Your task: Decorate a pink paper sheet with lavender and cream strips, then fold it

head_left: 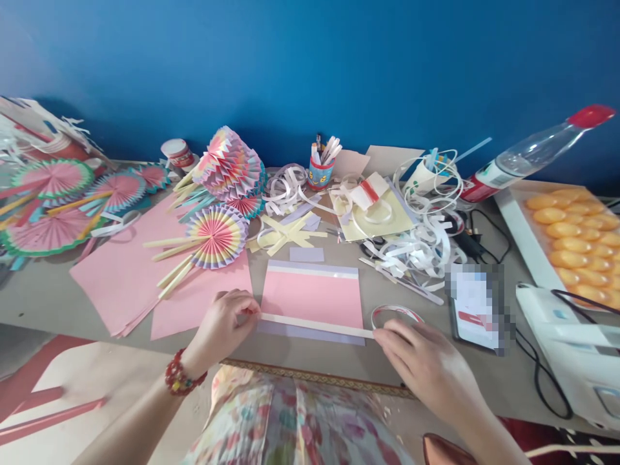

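Note:
A narrow white strip of double-sided tape (314, 325) is stretched across the lower part of a pink sheet (310, 298) with lilac bands along its top and bottom. My left hand (227, 323), with a red bead bracelet on the wrist, pinches the strip's left end. My right hand (421, 355) pinches the other end at the sheet's lower right corner. Just behind those right fingers stands a thin tape roll (397, 311), partly hidden by them. Above the sheet lies a small lilac paper piece (307, 254). Whether the strip is stuck down along its length, I cannot tell.
Left are pink sheets (111, 271) and folded paper fans (216, 236). Curled white strips (426, 248) heap behind my right hand, near a phone (477, 310). A bottle (537, 155) leans beside a tray of yellow oval things (571, 239). A pen cup (320, 173) stands by the wall.

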Available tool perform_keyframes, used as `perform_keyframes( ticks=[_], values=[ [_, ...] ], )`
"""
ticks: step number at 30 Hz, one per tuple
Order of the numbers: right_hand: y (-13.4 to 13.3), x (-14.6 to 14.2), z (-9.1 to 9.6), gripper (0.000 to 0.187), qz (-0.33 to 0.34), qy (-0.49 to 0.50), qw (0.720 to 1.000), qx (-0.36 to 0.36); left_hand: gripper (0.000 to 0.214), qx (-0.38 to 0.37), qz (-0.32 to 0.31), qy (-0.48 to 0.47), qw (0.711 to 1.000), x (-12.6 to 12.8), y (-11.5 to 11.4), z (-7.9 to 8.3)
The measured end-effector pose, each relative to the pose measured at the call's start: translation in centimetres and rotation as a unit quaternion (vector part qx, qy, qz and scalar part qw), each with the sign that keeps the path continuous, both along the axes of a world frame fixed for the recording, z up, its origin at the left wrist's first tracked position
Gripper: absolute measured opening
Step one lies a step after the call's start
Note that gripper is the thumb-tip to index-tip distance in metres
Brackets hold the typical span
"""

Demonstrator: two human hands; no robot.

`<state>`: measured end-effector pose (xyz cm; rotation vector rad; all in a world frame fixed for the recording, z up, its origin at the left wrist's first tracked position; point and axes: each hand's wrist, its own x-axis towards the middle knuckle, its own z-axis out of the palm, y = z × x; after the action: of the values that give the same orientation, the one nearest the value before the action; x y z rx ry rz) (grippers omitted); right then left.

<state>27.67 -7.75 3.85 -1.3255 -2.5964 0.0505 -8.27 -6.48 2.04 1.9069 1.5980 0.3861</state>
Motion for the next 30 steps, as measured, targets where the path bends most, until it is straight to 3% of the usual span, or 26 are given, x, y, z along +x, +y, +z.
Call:
perform_keyframes(
  ticks=[9, 30],
  values=[
    [-0.5, 0.0, -0.6, 0.035, 0.006, -0.031, 0.999, 0.014, 0.013, 0.053, -0.033, 0.033, 0.997, 0.0, -0.5, -0.6],
    [-0.7, -0.3, -1.0, 0.033, 0.005, -0.051, 0.999, 0.01, 0.012, 0.081, -0.05, 0.061, 0.994, 0.1, -0.9, -0.7]
  ],
)
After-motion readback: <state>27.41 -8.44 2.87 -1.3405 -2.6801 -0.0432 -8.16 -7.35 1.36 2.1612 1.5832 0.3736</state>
